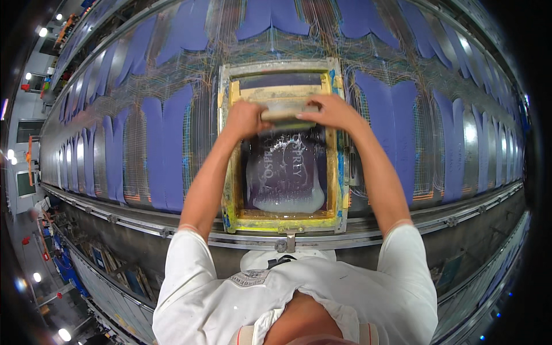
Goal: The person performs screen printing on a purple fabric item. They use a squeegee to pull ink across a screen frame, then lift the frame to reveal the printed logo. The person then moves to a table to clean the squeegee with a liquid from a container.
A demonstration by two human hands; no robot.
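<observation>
A squeegee [283,112], blurred by motion, lies crosswise in the upper part of a screen-printing frame [282,223]. My left hand [246,119] grips its left end, and my right hand [332,112] is closed on its right end. The frame has metal edges with yellow and blue stains. Below the squeegee, a pool of pale, milky ink [290,201] spreads over the dark mesh, thickest near the frame's front side. Light lettering shows through the wet mesh. The squeegee's lower edge, against the mesh, is hidden.
Purple fabric pieces [164,149] lie in rows along the long printing table on both sides of the frame, with more purple pieces [391,138] on the right. A metal rail [144,225] with stops runs along the near edge. Another long table [123,287] stands lower left.
</observation>
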